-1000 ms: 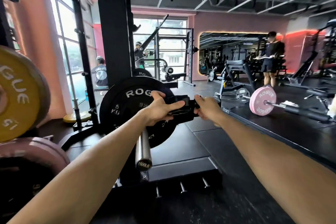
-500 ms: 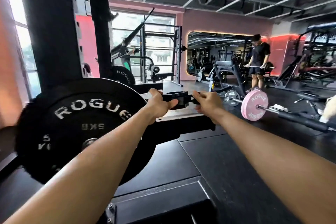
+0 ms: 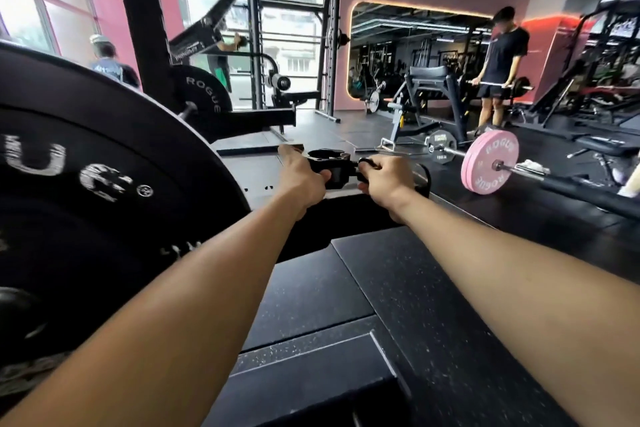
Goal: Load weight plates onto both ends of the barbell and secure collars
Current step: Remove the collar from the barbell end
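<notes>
Left hand (image 3: 300, 180) and right hand (image 3: 388, 180) grip black collar (image 3: 327, 163).

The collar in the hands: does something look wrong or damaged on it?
Nothing stands out. The left hand and the right hand hold the black collar in the air, beside the black plate. No break is visible.

"ROGUE" on pink plate (image 3: 491, 166)

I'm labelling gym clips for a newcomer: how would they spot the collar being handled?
Start at the huge black plate filling the left. Just right of its edge, both outstretched hands meet: the left hand and right hand grip the collar, a small black clamp ring, unlike the pink plates beyond.
</notes>
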